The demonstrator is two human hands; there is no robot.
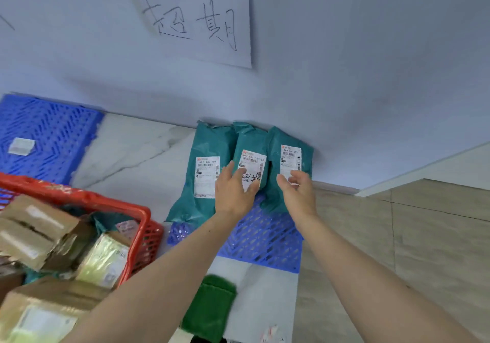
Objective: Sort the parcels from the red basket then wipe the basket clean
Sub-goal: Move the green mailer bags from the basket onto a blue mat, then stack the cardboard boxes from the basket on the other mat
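sorting underway: left hand [234, 187] presses flat on middle teal parcel [250, 157], right hand [298, 191] pinches third teal parcel [290, 157]; next, another from red basket [138, 210].

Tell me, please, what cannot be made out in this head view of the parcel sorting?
- Label text on the three teal parcels: too small and blurred.
- Middle label's lower part: covered by the left hand.
- Red basket: cut off by the left edge; how many parcels remain is hidden.
- Green cloth: partly behind the left forearm.
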